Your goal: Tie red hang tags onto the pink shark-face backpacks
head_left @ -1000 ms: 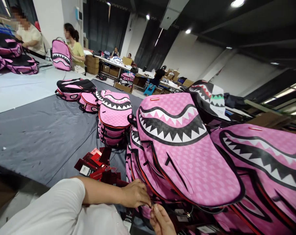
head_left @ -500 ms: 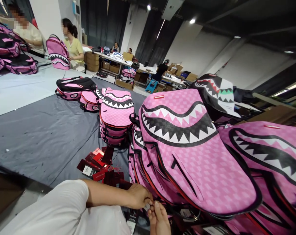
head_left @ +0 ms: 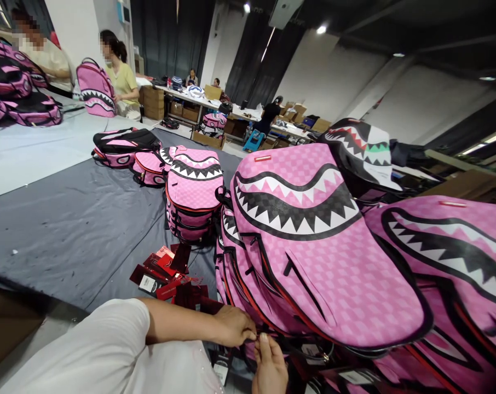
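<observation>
A pink backpack with a shark-mouth print (head_left: 313, 257) lies on top of a stack right in front of me. My left hand (head_left: 234, 325) is pinched at the stack's lower front edge. My right hand (head_left: 270, 366) comes up from below, fingers pinched against the left hand's fingertips. Something small is between them; I cannot make it out. A pile of red and black hang tags (head_left: 166, 273) lies on the grey table cover (head_left: 67, 224) just left of my left hand.
More pink shark backpacks stand at the right (head_left: 449, 262), behind (head_left: 194, 191) and further back (head_left: 125, 148). A black shark backpack (head_left: 363, 153) sits behind the stack. Two people sit at the far left by a white table (head_left: 34, 148); others work at distant tables with cardboard boxes.
My hands stay pinched together at the stack's front edge, shifting only slightly. The view has swung a little to the right and down.
</observation>
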The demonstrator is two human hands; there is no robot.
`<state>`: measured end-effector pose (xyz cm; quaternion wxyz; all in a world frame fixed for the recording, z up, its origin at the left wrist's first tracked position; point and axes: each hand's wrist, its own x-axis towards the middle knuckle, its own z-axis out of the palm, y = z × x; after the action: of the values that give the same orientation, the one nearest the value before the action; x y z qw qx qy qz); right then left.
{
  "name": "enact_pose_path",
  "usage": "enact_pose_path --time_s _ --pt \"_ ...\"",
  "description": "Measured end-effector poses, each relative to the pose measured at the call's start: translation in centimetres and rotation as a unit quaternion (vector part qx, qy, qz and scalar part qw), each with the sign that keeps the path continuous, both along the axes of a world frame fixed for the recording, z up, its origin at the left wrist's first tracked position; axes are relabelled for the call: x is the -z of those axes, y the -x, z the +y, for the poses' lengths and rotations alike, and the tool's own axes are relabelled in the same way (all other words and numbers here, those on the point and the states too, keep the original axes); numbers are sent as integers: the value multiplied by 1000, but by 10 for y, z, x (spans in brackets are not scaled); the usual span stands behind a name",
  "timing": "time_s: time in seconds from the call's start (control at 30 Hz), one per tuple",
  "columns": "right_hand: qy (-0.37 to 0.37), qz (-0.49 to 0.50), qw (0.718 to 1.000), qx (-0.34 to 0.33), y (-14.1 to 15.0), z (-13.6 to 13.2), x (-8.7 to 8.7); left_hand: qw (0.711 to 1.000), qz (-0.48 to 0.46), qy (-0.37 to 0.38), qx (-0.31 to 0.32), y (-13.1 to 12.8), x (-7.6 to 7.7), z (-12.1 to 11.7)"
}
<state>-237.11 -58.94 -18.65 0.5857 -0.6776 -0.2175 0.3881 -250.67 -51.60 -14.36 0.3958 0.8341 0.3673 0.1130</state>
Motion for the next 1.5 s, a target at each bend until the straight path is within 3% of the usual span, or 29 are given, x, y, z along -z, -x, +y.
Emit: enact_pose_path --time_s 0.47,0.77,1.07,1.23,1.4,1.5 --pt "16 -127 991 -34 3 0 -3 996 57 57 -41 -3 -2 4" --pt "8 -155 987 -51 7 1 -9 999 22 2 -34 -7 9 1" --pt "7 -247 968 -35 0 3 -2 993 -4 105 -56 -4 -4 -2" --pt "-5 -217 975 -49 -2 1 -2 986 0 119 -119 -7 0 -2" --pt "-15 -173 984 -22 -3 1 1 988 -36 139 -57 -5 -3 -1" --pt "-30 -165 986 -22 -4 1 2 987 -34 132 -83 -6 -2 -1"
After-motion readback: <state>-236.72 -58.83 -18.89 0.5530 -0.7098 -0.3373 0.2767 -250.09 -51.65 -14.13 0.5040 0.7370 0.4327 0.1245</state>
